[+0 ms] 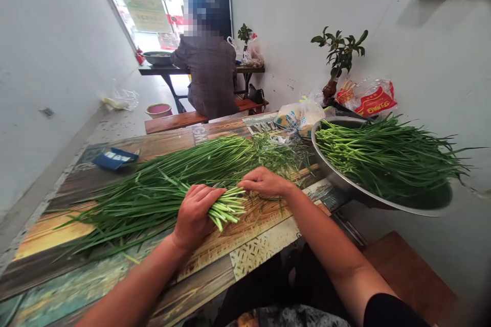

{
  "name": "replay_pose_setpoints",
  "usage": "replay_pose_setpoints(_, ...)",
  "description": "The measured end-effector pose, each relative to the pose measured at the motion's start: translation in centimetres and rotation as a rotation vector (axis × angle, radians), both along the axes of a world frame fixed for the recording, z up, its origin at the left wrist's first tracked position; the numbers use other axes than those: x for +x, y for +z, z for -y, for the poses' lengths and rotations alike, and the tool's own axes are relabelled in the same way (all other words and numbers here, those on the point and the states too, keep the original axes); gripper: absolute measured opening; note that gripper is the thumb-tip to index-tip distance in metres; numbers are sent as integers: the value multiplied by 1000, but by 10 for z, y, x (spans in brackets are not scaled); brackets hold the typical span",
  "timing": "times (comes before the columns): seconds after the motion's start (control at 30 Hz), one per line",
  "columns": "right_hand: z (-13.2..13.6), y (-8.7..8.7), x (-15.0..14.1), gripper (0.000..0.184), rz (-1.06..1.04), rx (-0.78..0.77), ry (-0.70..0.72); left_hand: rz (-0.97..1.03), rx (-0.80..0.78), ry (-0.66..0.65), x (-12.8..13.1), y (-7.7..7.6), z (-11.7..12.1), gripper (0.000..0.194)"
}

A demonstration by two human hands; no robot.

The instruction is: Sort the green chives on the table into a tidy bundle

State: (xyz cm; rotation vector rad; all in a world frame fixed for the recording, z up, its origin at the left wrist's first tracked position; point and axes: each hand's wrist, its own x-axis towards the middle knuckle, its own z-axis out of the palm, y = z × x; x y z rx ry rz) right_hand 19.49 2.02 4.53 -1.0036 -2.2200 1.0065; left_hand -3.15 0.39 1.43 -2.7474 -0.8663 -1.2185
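Note:
My left hand (pixel 195 213) is wrapped round a bunch of garlic chives (pixel 227 208), with the pale stem ends pointing right and the long green leaves trailing left across the table. My right hand (pixel 264 182) is closed in a pinch at the upper stem ends of that bunch; what lies between the fingertips is mostly hidden. Behind the bunch rests a loose pile of chives (pixel 207 157). Thin trimmings and withered bits (pixel 276 156) are scattered beyond my right hand.
A large metal bowl (pixel 366 198) of chives stands at the right. Behind it are a potted plant (pixel 339 51) and plastic bags (pixel 303 115). A blue packet (pixel 115 158) lies at the table's far left. Another person (pixel 209 71) sits on a bench (pixel 172 123), back turned.

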Motion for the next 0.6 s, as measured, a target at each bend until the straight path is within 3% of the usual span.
replay_pose_setpoints(0.17,-2,8,22,47,-105,-150,-57,-7,-17,21,2,1,5,24)
replay_pose_setpoints(0.3,-13,2,49,46,-547,-173,-484,56,33,110,0,0,3,23)
replay_pose_setpoints(0.37,-17,-6,47,37,-520,-95,-560,92,58,132,1,-1,2,23)
replay_pose_setpoints(0.47,-20,-20,12,50,-177,226,-416,108,70,132,5,0,1,23)
replay_pose_setpoints(0.53,-22,-29,-27,54,137,471,-212,112,71,127,7,1,1,23)
replay_pose_setpoints(0.6,-26,-35,-63,48,385,599,-46,148,74,119,6,3,0,24)
